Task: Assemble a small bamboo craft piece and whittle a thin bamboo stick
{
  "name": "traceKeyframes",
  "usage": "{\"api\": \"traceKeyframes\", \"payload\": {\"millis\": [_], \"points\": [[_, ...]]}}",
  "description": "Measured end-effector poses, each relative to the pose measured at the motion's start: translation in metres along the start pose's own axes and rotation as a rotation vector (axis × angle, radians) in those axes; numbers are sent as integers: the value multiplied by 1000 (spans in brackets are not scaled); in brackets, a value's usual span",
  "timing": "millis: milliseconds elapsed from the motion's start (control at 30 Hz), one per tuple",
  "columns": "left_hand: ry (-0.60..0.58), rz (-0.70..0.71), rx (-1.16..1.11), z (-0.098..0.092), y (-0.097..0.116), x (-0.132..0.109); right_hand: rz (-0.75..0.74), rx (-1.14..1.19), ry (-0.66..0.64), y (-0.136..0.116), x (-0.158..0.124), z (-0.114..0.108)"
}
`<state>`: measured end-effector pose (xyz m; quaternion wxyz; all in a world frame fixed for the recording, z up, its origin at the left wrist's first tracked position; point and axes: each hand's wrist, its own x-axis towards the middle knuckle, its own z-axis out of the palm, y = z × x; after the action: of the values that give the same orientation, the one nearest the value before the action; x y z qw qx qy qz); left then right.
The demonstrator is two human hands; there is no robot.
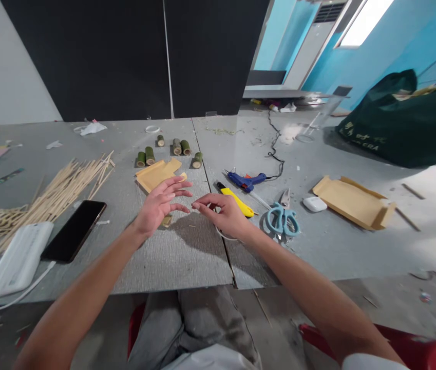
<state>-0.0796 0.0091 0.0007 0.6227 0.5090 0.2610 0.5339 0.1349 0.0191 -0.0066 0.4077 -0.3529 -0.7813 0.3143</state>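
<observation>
Above the middle of the grey table, my left hand [159, 200] is raised with its fingers spread and nothing in them. Facing it, my right hand [223, 211] pinches thumb and forefinger together; anything between the tips is too small to make out. A folded piece of brown card [155, 176] lies just behind my left hand, and a small tan piece [167, 221] shows partly under it. Several short green bamboo sections [149, 155] stand or lie farther back. To the right of my right hand are a yellow utility knife [237, 200], a blue glue gun [246, 181] and light-blue scissors [282, 218].
On the left are a bundle of thin wooden sticks [67, 187], a black phone [74, 231] and a white power bank [17, 259] with a cable. To the right sit a white earbud case [315, 204], a brown card tray [352, 201] and a dark green bag [406, 123].
</observation>
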Motion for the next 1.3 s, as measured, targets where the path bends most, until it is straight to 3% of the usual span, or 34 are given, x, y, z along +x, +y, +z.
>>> {"api": "traceKeyframes", "payload": {"millis": [300, 567, 667, 867, 1133, 1300], "points": [[-29, 29, 58, 4, -1, -2, 11, -38, -76, 0, -2, 4], [-49, 65, -60, 5, 1, -3, -148, -254, -174, 3, -10, 10], [-60, 62, -38, 6, -3, -3, -159, -305, -150, 5, -12, 11], [45, 74, 78, 10, -5, -3, -168, -315, -162, 4, -10, 7], [-7, 105, 64, 10, 5, 9, -113, -270, -64, 7, -5, -1], [-111, 71, 125, 19, 19, 21, -142, -230, 37, 5, -3, -4]]}}
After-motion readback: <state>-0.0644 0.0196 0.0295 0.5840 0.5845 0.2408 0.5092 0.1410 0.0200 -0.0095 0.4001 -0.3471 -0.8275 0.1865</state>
